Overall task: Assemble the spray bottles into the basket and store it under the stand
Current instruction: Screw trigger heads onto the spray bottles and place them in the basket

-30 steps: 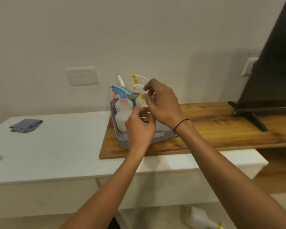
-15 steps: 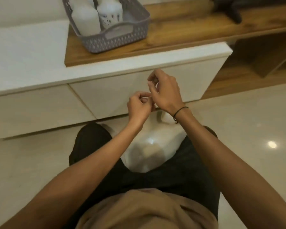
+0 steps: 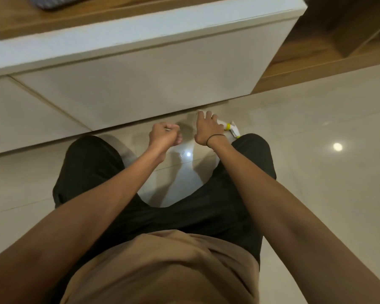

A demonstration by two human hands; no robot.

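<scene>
Spray bottle [image 3: 226, 128] lies on its side on the glossy floor [image 3: 316, 172], just in front of the foot of the white cabinet [image 3: 140, 80]: a whitish body with a yellow collar and a white trigger head, mostly hidden under the right hand [image 3: 207, 130]. Its long axis runs left to right, the head end pointing right toward the person's right knee. That hand's grip is spread, fingers reaching down over the bottle's body; whether they have closed on it I cannot tell. The left hand [image 3: 164, 134] hangs above the floor with its grip curled into a fist, holding nothing visible. A corner of the grey basket [image 3: 53, 2] sits on the wooden bench [image 3: 75, 18] at its near edge.
</scene>
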